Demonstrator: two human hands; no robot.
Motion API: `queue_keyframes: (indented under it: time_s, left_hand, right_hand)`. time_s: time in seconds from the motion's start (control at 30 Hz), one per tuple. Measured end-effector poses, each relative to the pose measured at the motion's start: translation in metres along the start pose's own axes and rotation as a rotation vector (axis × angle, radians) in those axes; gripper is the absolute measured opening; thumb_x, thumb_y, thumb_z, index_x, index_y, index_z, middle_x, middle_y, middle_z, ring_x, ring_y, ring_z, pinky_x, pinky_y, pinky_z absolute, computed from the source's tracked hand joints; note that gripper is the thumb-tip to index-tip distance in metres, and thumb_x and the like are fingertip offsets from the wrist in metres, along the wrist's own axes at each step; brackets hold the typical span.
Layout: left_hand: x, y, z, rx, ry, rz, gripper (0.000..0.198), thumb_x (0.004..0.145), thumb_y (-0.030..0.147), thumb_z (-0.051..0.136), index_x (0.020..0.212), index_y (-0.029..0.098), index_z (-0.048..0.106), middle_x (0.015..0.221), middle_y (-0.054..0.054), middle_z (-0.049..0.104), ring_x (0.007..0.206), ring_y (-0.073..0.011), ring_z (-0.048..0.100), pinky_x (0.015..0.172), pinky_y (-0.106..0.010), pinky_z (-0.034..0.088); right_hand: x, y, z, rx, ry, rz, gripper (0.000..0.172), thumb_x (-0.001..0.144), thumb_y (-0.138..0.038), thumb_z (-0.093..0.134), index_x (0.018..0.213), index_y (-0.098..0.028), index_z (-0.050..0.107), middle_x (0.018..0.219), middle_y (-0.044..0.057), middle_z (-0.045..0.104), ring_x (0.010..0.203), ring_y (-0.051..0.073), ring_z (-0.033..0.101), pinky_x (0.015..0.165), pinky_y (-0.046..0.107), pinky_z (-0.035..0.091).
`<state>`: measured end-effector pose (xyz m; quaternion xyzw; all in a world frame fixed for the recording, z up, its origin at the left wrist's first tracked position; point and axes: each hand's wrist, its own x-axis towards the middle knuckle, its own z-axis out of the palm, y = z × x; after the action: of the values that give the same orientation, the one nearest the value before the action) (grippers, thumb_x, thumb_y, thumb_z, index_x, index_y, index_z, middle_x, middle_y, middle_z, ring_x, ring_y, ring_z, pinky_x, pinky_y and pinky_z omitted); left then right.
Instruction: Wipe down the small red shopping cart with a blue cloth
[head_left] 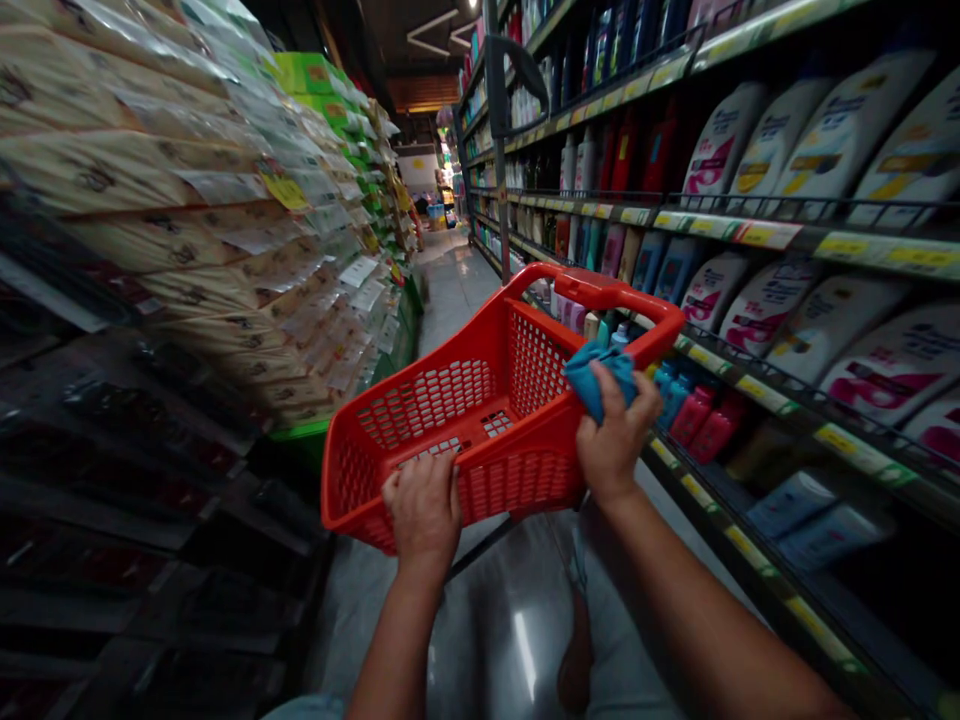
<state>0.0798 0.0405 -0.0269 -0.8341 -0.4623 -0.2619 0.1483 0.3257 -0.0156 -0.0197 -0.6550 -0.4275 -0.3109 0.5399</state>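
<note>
A red plastic shopping cart [517, 480] with perforated sides stands sideways in front of me, its handle [585, 285] toward the right. Nothing lies in the part of its basket that shows. My left hand [426, 505] is closed over the near rim, its fingers curled inside. My right hand [616, 430] grips a crumpled blue cloth [596, 372] and presses it near the right end of the cart, just below the handle. The cloth hides the surface under it. Part of the cart's dark frame shows below the basket.
On the right, shelves [795, 240] hold shampoo bottles [724, 140] behind low wire guards. Tall stacks of plastic-wrapped packs [187, 200] line the left. A grey post [501, 200] with a dark handle-like piece rises beyond the cart. The tiled aisle [454, 270] runs ahead.
</note>
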Motion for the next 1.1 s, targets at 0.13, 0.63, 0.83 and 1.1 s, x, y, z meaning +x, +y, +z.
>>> queue_keyframes:
  time_s: [0.13,0.63,0.83,1.1]
  left_hand:
    - [0.002,0.003,-0.002,0.042,-0.001,-0.007,0.028,0.102,0.031,0.043,0.115,0.022,0.066,0.096,-0.005,0.069,0.094,-0.0245,0.058,0.087,-0.039,0.034]
    - [0.013,0.002,-0.012,0.194,-0.049,-0.015,0.03,0.103,0.033,0.041,0.11,0.02,0.067,0.087,-0.007,0.066,0.087,-0.0254,0.057,0.073,-0.037,0.033]
    - [0.014,0.0,-0.013,0.225,-0.048,-0.017,0.033,0.104,0.035,0.037,0.108,0.021,0.066,0.087,-0.008,0.066,0.085,-0.0256,0.056,0.072,-0.037,0.032]
    - [0.013,0.002,-0.017,0.266,-0.073,-0.052,0.037,0.104,0.036,0.032,0.105,0.02,0.065,0.087,-0.008,0.066,0.085,-0.026,0.056,0.071,-0.037,0.031]
  right_hand:
    - [-0.046,-0.023,0.012,0.177,-0.33,-0.318,0.064,0.082,-0.001,0.055,0.132,-0.039,0.063,0.133,0.006,0.044,0.115,0.026,0.046,0.1,0.044,0.051]
    - [-0.062,0.01,0.041,0.137,-0.115,0.078,0.051,0.078,0.001,0.048,0.121,-0.025,0.059,0.125,0.011,0.048,0.117,0.027,0.048,0.103,0.05,0.048]
    - [-0.08,0.016,0.043,0.18,-0.297,0.087,0.055,0.076,0.001,0.048,0.123,-0.024,0.061,0.129,0.01,0.05,0.12,0.027,0.046,0.105,0.047,0.047]
    - [-0.044,0.03,0.037,0.311,-0.147,0.359,0.055,0.072,-0.004,0.046,0.123,-0.021,0.057,0.122,0.01,0.051,0.119,0.026,0.052,0.109,0.049,0.044]
